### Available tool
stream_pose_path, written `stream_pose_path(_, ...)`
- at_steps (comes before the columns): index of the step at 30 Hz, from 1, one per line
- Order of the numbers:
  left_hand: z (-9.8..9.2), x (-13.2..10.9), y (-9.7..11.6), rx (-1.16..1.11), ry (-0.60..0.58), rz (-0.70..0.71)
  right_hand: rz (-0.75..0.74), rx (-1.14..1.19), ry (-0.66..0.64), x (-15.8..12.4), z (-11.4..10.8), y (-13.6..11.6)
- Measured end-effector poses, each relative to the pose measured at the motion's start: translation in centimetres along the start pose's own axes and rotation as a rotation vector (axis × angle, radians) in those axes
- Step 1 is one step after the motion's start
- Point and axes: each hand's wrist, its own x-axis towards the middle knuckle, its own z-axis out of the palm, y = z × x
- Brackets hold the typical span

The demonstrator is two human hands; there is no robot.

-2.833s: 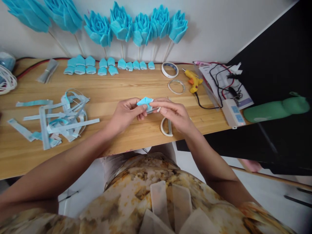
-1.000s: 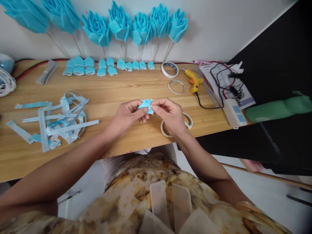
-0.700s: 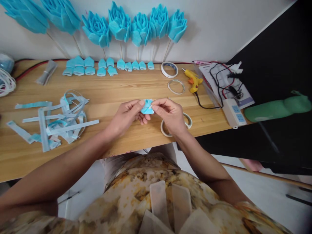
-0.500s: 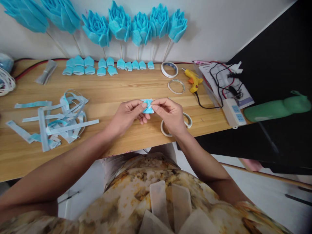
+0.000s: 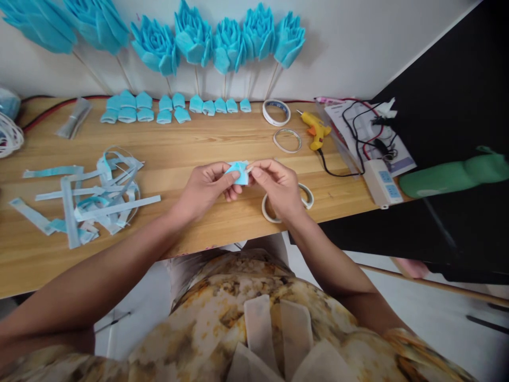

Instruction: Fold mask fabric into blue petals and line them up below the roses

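Note:
A small folded blue fabric piece (image 5: 238,172) is pinched between both hands just above the wooden table (image 5: 199,143). My left hand (image 5: 207,188) grips its left side with thumb and fingers closed. My right hand (image 5: 276,185) pinches its right edge, fingers curled. A white tape roll (image 5: 304,197) lies on the table partly under my right hand.
Cut blue and white strips (image 5: 87,193) lie in a heap at the left. A row of folded blue petals (image 5: 167,106) and blue fabric flowers on sticks (image 5: 222,42) line the wall. Two tape rolls (image 5: 287,139), a yellow glue gun (image 5: 315,129) and a power strip (image 5: 379,183) sit at the right.
My right hand drew in from a flat stretch to a tight pinch on the blue piece, uncovering part of the tape roll. Both hands have kept working the fold with small finger shifts.

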Motion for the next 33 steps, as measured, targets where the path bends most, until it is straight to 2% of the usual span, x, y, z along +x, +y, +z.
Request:
stream_pose_path(5,-0.1,0.1,-0.1,0.024,0.056,0.014,-0.020,0.038,0.006,-0.5,-1.0,-0.1)
stream_pose_path(9,0.0,0.1,-0.3,0.015,0.052,0.023,-0.065,0.016,-0.096,-1.0,-1.7,-0.6)
stream_pose_path(14,0.1,0.0,-0.4,0.029,0.033,-0.006,-0.183,-0.229,-0.201,-0.6,-2.2,-1.9)
stream_pose_path(20,0.1,-0.1,-0.2,0.059,-0.016,-0.018,-0.402,-0.514,-0.261,0.0,-2.5,-2.6)
stream_pose_path(25,0.3,-0.2,-0.1,0.028,-0.021,-0.016,-0.650,-0.612,-0.360,0.3,-3.7,-2.1)
stream_pose_path(33,0.3,-0.2,-0.2,0.026,-0.045,-0.016,-0.676,-0.706,-0.434,0.2,-4.0,-1.4)
